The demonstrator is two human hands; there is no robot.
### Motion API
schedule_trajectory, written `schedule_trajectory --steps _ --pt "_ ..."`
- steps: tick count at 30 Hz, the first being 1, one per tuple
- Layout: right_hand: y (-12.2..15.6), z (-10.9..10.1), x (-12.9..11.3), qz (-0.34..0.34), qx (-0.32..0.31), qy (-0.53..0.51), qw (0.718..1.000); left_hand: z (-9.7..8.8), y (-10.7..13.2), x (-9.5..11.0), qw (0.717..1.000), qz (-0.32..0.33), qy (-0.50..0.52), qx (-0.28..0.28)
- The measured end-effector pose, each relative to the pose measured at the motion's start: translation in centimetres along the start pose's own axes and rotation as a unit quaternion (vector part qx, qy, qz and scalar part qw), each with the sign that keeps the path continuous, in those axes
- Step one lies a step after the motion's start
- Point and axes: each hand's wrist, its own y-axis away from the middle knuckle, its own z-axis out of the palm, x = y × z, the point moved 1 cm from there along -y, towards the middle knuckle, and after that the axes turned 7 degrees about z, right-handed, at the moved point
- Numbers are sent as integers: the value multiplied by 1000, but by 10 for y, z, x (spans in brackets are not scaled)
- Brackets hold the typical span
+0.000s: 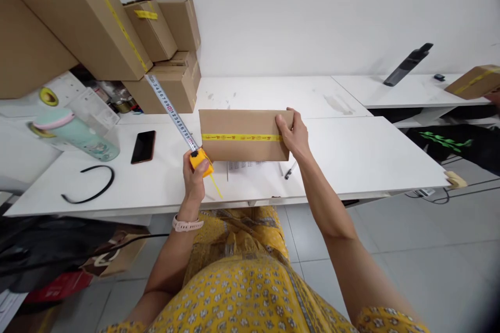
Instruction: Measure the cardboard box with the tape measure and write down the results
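My left hand (194, 173) is closed around a yellow tape measure (201, 160). Its white numbered blade (172, 113) runs out up and to the left, toward the stacked boxes. My right hand (294, 133) grips the right end of a flat cardboard box (242, 134) sealed with a yellow tape stripe. The box is held just above the white table (351, 151). Under the box lie a printed sheet of paper (250, 169) and a pen (290, 170).
Several cardboard boxes (117, 31) are stacked at the back left. A black phone (143, 146), a mint bottle (74, 135) and a black curved band (90, 187) lie on the left. At the far right are a dark handheld device (408, 65) and another taped box (474, 81).
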Motion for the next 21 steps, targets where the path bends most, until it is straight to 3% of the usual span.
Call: schedule_trajectory --steps 5,12,16,18,20,21 --pt "3 8 4 -70 -24 -51 996 5 -13 -9 998 51 -23 -7" --pt "-12 50 52 -63 -71 -94 991 -2 -23 -51 998 -25 -64 -8" --pt "-4 45 63 -83 -36 -116 989 -7 -3 -37 994 23 -104 -9" --pt "9 33 58 -66 22 -140 988 -8 13 -19 988 41 -113 -94" --pt "27 18 48 -27 51 -188 980 -8 32 -2 962 9 -120 -246" --pt "37 12 42 -7 45 -219 975 -7 42 5 935 -18 -128 -329"
